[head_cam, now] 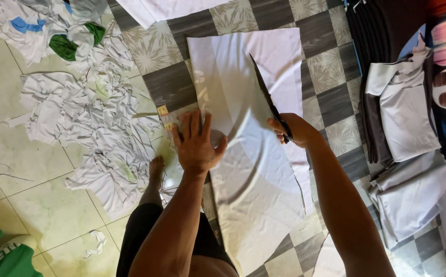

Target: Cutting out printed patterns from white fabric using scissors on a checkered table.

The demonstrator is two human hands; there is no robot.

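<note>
Scissors, long, dark and metal-bladed [266, 95], sit in the grip of the right hand [294, 129], whose fingers are closed around the handles while the blades point up and away across the cloth. The blades look close together, though whether they are fully shut cannot be told from this angle. The left hand [196, 143] holds nothing; it lies flat with fingers spread, pressing down the near left edge of the white fabric panel [256, 154].

The likeliest trouble is the cloth creeping: it is thin and smooth, and if the flat palm eases off, the layers could shift under the blades and the cut edge would wander. The left fingers also lie not far from the blade line, so a hasty stroke could nick them. Lifting the scissors too high would raise the fabric and pull it crooked.

The panel itself is a long, pale, slightly glossy sheet with soft creases, broad at the far end and narrowing toward the person, its left edge curved. It lies spread in the middle of the grey-and-cream chequered floor mat [331, 102], running from near the person's knees outward.

Beyond the left hand, a heap of white fabric offcuts [89, 113] covers the pale floor tiles [7, 169]. To the right lie folded grey and white cloth pieces [408, 123].
</note>
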